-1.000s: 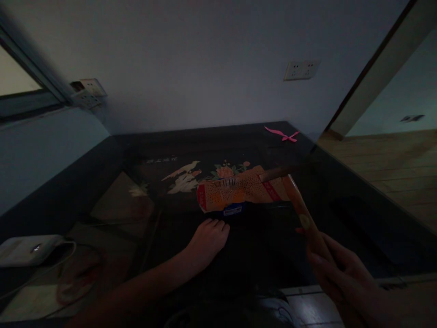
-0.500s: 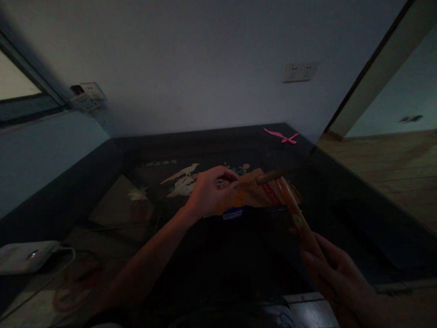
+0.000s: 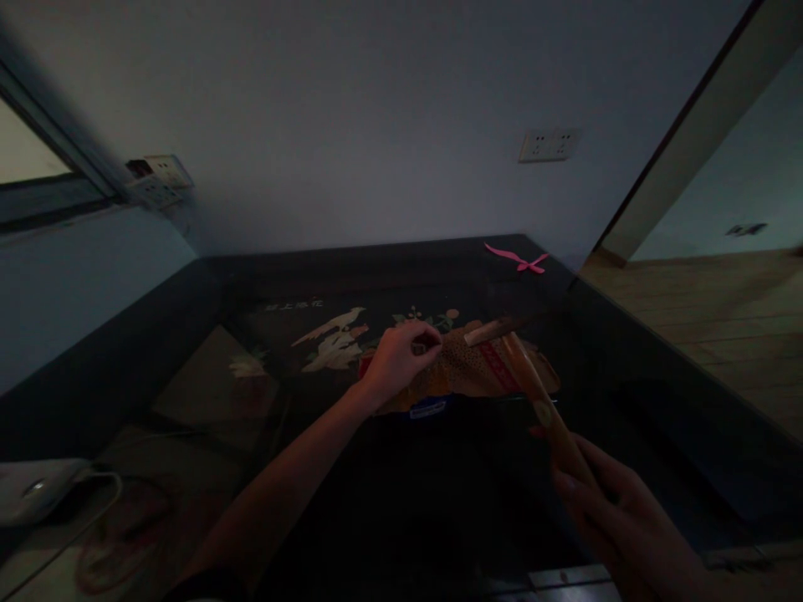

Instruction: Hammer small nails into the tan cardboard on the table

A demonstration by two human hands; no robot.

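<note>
My right hand (image 3: 618, 502) is wrapped round the wooden handle of a hammer (image 3: 533, 389); the hammer's head (image 3: 493, 329) hangs over a tan and red package (image 3: 486, 366) on the dark table. Just left of the hammer head, my left hand (image 3: 405, 355) is pinched with thumb and forefinger together above the package. Anything between those fingertips is too small and dark to make out. A blue label (image 3: 428, 408) shows at the package's front edge.
A pink ribbon (image 3: 527, 263) lies at the back right of the dark table (image 3: 351, 261). At the left edge is a white device (image 3: 38, 489) with a cable. Wall sockets (image 3: 547, 145) sit behind, and a dark flat object (image 3: 696, 447) lies at the right.
The view has shifted slightly, so the table sits a little lower. My left hand has moved slightly right relative to the package, and the hammer head has tilted a little. Both grips look the same.
</note>
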